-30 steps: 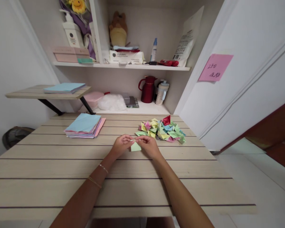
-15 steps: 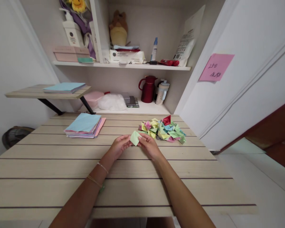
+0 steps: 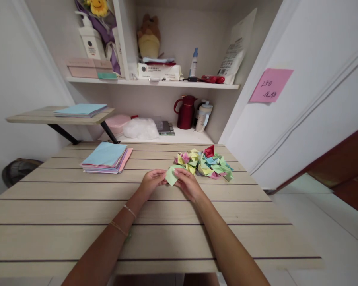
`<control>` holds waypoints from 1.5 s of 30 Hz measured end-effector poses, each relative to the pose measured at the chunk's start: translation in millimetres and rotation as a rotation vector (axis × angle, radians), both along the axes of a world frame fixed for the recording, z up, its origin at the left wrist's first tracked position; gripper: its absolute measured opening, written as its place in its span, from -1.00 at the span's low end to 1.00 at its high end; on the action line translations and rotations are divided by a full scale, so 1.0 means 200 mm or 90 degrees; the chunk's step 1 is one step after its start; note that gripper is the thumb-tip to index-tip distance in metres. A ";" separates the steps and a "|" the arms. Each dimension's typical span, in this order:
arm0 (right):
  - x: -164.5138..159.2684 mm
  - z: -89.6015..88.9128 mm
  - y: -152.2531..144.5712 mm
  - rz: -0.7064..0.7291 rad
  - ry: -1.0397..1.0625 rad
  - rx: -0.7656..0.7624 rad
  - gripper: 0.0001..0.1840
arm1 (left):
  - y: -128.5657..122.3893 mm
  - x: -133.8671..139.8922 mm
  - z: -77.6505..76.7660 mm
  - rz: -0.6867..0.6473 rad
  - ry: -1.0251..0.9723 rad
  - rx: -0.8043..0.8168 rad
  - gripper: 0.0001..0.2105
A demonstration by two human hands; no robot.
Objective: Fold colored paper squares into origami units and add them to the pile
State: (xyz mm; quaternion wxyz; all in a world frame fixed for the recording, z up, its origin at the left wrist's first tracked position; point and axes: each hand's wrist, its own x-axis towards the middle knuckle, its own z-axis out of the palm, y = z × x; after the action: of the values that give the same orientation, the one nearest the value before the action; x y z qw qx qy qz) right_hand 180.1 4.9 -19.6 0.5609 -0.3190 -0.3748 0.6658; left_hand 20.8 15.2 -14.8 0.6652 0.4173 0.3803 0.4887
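A small folded piece of pale green paper is held just above the table between both hands. My left hand pinches its left edge, fingertips closed on the paper. My right hand grips the upper right side, with the thumb near the top corner and the fingers behind. Close behind my right hand lies a heap of folded paper boats in yellow, green, pink, blue and red. To the left rests a stack of square coloured paper, light blue on top.
The slatted wooden table carries a small raised shelf at its left back, with more blue paper on it. A red jug and a pale cup stand in the cabinet behind. A pink note sticks to the right wall.
The green paper has shifted slightly right and looks turned or opened a little wider. My right-hand fingers have moved over its upper edge. The heap and stack stay put.
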 end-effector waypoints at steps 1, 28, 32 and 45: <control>0.00 0.00 0.00 -0.019 -0.015 0.004 -0.70 | 0.00 0.00 0.00 0.009 0.012 0.007 -0.71; -0.02 -0.05 0.01 -0.028 -0.071 0.024 -0.68 | -0.02 0.04 -0.01 0.013 -0.045 0.005 -0.71; -0.04 -0.03 0.00 -0.093 -0.247 0.162 -0.59 | -0.01 0.04 -0.03 0.044 -0.045 0.030 -0.72; 0.01 -0.06 0.00 -0.232 -0.530 0.305 -0.80 | 0.04 -0.01 -0.05 0.052 0.161 0.187 -0.71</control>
State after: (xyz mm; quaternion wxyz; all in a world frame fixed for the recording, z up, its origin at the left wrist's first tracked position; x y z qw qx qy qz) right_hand 181.5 5.4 -32.1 0.5285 -0.4800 -0.6464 0.2692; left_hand 18.8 22.5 -24.0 0.5236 0.5525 0.4020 0.5089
